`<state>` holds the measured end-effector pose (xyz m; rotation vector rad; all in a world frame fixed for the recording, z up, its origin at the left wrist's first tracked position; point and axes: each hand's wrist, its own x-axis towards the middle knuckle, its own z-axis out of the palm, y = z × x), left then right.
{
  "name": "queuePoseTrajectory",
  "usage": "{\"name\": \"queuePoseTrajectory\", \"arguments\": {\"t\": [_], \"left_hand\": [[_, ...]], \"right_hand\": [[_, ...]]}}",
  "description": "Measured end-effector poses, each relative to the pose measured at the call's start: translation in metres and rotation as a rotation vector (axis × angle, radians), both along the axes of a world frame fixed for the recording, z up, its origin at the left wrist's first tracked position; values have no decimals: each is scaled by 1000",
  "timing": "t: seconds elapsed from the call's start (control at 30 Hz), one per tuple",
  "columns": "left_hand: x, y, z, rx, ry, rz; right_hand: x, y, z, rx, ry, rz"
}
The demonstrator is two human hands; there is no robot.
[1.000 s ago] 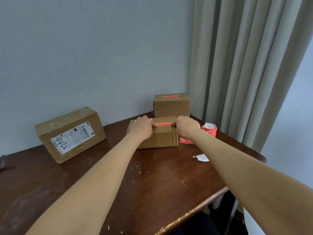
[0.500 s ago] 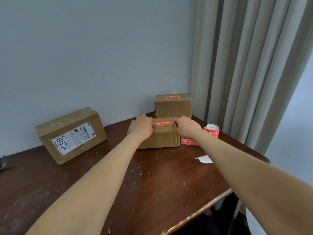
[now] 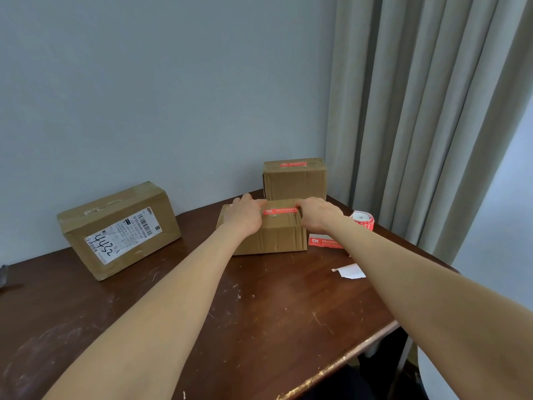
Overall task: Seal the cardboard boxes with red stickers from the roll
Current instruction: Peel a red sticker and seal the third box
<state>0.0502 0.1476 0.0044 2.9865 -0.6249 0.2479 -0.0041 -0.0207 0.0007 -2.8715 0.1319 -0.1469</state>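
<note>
A small cardboard box [image 3: 274,238] lies on the brown table, with a red sticker [image 3: 280,211] across its top. My left hand [image 3: 245,215] rests on the box top at the sticker's left end. My right hand [image 3: 318,213] rests at the sticker's right end, fingers pressing down on it. Behind stands a taller box [image 3: 294,180] with a red sticker [image 3: 292,164] on its top. The sticker roll [image 3: 362,219] sits to the right, its loose red strip [image 3: 323,241] lying on the table.
A larger box [image 3: 118,229] with a white shipping label lies at the left by the wall. A white paper scrap [image 3: 349,270] lies under my right forearm. Grey curtains [image 3: 427,111] hang at the right. The table's front edge [image 3: 331,368] runs diagonally.
Both hands stay on the sticker's ends atop the small box; my fingers have shifted slightly along it. The view has moved a little.
</note>
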Motion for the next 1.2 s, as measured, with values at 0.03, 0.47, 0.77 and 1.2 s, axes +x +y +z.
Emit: {"name": "queuePoseTrajectory", "arguments": {"t": [0.03, 0.47, 0.77, 1.2], "left_hand": [[1, -1, -1, 16, -4, 6], [-6, 6, -6, -116, -78, -17], [-13, 7, -9, -19, -117, -39], [-14, 7, -5, -48, -93, -87]], "right_hand": [[0, 0, -2, -2, 3, -4], [-13, 0, 1, -4, -70, -8], [-23, 5, -1, -86, -59, 8], [-17, 6, 4, -46, -54, -10]]}}
